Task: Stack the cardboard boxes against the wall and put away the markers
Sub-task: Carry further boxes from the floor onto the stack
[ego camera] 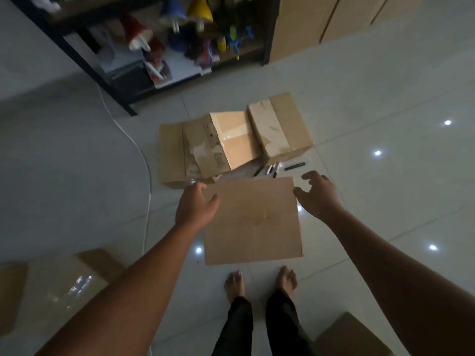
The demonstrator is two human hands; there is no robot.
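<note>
While left hand [196, 205] grips near box [253, 219] | right hand [317, 194] fingers spread (empty) | markers [272, 169], 2 boxes [231, 142] beyond

Dim room with a glossy pale tiled floor [385, 104] reflecting small ceiling lights. A black-framed shelf [108, 80] holds colourful clutter. A white cable [144, 160] trails across the floor.
</note>
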